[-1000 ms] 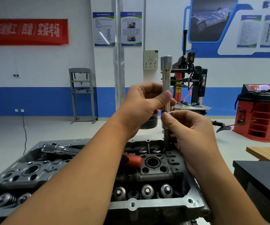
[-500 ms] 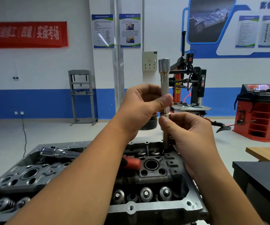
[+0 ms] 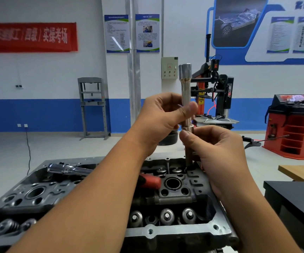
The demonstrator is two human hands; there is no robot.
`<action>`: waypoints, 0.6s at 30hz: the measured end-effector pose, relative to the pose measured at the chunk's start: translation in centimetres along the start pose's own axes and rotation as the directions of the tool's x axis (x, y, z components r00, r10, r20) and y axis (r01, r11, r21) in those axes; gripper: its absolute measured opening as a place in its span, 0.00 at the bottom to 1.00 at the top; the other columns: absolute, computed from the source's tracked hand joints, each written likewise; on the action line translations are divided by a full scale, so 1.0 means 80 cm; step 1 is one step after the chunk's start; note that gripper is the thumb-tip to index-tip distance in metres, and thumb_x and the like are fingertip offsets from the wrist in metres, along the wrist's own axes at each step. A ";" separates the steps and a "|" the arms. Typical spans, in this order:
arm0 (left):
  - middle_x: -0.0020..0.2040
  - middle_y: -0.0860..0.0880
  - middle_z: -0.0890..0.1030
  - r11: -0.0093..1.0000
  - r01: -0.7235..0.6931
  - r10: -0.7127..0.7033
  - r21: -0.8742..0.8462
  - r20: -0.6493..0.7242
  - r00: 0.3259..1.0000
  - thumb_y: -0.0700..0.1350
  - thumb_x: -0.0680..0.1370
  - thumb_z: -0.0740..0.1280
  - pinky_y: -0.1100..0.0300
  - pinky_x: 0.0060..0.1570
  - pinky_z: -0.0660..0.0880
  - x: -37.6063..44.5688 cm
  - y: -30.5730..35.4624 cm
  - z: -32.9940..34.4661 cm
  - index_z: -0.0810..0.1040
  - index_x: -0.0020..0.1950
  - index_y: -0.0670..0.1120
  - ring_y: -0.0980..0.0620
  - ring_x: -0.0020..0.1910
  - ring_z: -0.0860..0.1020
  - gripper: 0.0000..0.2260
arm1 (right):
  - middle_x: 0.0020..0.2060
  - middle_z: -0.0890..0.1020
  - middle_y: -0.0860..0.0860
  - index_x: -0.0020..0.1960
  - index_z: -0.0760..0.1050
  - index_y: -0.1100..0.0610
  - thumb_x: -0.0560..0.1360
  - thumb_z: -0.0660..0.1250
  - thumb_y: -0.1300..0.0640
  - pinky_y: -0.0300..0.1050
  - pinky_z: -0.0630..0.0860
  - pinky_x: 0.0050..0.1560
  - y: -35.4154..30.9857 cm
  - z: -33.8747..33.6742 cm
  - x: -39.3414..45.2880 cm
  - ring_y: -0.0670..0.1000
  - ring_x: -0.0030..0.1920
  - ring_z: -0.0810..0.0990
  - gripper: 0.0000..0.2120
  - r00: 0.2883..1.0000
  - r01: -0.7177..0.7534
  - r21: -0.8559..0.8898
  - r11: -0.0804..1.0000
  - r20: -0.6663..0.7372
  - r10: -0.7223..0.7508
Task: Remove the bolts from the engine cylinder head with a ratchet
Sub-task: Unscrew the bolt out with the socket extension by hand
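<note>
Socket extension (image 3: 186, 99) is held upright over the far right part of the cylinder head (image 3: 173, 190), lower end seated in a bolt hole. Left hand (image 3: 163, 115) is curled round the upper shaft, thumb pressed across its front. Right hand (image 3: 215, 143) is pinched on the lower shaft just under a collar, fingers wrapped behind it. Wide socket end is at the top, with a rust-coloured ring just below it.

Ratchet (image 3: 69, 168) is laid flat across the head's far left side, chrome end to the left, red grip (image 3: 150, 180) showing right of the left forearm. It is touched by neither hand. No bolt can be made out at the tool tip.

Writing: "power" is read vertically on the black tyre changer (image 3: 220, 94) behind the tool. "Laspe", cut off at the frame edge, is read on the red machine (image 3: 293, 128) at right. Red banner (image 3: 29, 37) carries Chinese characters, partly blurred. Two posters (image 3: 132, 33) and the blue wall panels are too small to read. A dark surface (image 3: 293, 196) sits at lower right.
</note>
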State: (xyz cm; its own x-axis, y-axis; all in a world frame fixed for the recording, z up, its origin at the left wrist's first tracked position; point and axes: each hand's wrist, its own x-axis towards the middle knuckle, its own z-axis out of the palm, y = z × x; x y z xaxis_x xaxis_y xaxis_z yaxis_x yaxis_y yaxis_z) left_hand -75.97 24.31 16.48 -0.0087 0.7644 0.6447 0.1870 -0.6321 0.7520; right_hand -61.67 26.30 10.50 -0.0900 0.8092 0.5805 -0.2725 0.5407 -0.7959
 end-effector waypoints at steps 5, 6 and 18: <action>0.46 0.44 0.86 0.997 0.054 -0.047 -0.062 0.119 0.992 0.39 0.86 0.61 0.49 0.54 0.82 0.000 -0.002 0.002 0.81 0.59 0.41 0.45 0.49 0.84 0.09 | 0.34 0.87 0.50 0.42 0.84 0.55 0.73 0.79 0.56 0.52 0.78 0.37 -0.001 0.002 -0.001 0.49 0.33 0.82 0.04 1.000 -0.004 -0.007 1.000 -0.014 0.004; 0.45 0.45 0.86 0.998 0.042 -0.036 -0.055 0.105 0.994 0.38 0.85 0.62 0.51 0.53 0.83 0.000 -0.002 0.002 0.81 0.57 0.41 0.46 0.48 0.84 0.08 | 0.35 0.87 0.50 0.42 0.85 0.54 0.72 0.79 0.56 0.53 0.79 0.38 -0.001 0.002 -0.001 0.49 0.33 0.82 0.05 1.000 -0.003 -0.016 1.000 -0.009 0.003; 0.46 0.44 0.86 0.990 0.035 -0.023 -0.135 0.094 0.995 0.36 0.85 0.62 0.49 0.53 0.84 -0.001 -0.001 0.003 0.80 0.59 0.39 0.44 0.48 0.85 0.08 | 0.36 0.87 0.49 0.44 0.85 0.45 0.72 0.80 0.54 0.49 0.78 0.39 0.001 0.001 0.001 0.46 0.35 0.84 0.06 1.000 0.029 -0.029 0.999 0.003 -0.029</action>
State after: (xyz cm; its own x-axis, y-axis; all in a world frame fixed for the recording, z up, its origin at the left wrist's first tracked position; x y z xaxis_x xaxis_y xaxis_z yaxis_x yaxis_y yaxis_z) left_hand -75.72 24.33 16.34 0.0792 0.7871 0.6117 0.0519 -0.6161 0.7860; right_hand -61.80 26.37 10.52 -0.0850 0.7923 0.6041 -0.2474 0.5706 -0.7831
